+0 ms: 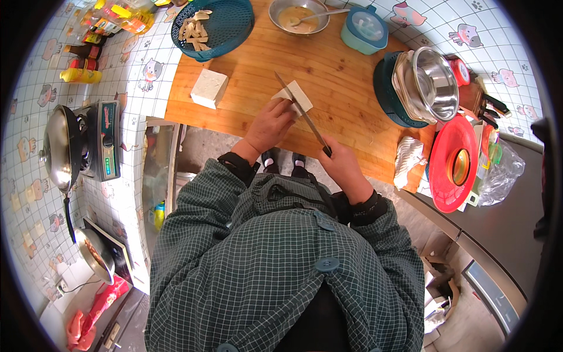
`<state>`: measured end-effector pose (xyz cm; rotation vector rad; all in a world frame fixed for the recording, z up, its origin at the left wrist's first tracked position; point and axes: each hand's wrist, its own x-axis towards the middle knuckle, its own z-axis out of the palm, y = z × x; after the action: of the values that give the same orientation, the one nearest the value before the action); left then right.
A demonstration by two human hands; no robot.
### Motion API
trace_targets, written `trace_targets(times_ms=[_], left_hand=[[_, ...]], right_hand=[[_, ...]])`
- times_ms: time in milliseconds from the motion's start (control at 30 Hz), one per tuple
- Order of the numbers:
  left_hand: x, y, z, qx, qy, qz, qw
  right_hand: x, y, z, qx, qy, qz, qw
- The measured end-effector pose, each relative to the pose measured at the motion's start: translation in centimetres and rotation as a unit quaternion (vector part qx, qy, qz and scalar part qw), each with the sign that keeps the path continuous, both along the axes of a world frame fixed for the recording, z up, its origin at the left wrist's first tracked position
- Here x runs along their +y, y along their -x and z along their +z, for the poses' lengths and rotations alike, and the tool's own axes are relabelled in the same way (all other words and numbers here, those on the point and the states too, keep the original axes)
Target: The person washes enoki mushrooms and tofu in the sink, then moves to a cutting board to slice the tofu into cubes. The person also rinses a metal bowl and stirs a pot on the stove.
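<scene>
My right hand (344, 163) grips the dark handle of a kitchen knife (311, 124). The blade runs diagonally up and to the left, lying over a white block of tofu (301, 93) near the table's front edge. Curled fingers of my left hand (271, 125) hold the near left side of that block, close beside the blade, and cover part of it. Whether the edge has entered the tofu cannot be made out. Further left, a thicker tofu block (208, 88) rests on the wooden table (259, 75) apart from both hands.
At the back stand a teal basket (228, 26) with pale strips, a metal bowl (303, 30) of yellowish liquid with a spoon, and a lidded container (364, 39). A steel bowl (440, 83), cloth (408, 158) and red plate (444, 187) occupy the right. A gas stove (102, 141) is left.
</scene>
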<state>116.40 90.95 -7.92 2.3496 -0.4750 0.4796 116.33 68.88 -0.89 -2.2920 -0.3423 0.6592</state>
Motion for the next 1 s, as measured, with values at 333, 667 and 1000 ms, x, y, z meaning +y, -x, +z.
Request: trace_targets(times_ms=[333, 667, 1000], left_hand=[[-1.0, -0.5, 1.5, 0.015, -0.034, 0.103, 0.994], [-1.2, -4.0, -0.4, 0.167, -0.068, 0.069, 0.981], [1.4, -2.6, 3.5, 0.097, -0.080, -0.055, 0.991]], right_hand=[[-0.3, -0.1, -0.1, 0.015, -0.031, -0.041, 0.999], [-1.6, -1.0, 0.1, 0.037, -0.116, -0.130, 0.984], [-2.8, -1.4, 0.5, 0.021, -0.095, -0.117, 0.988]])
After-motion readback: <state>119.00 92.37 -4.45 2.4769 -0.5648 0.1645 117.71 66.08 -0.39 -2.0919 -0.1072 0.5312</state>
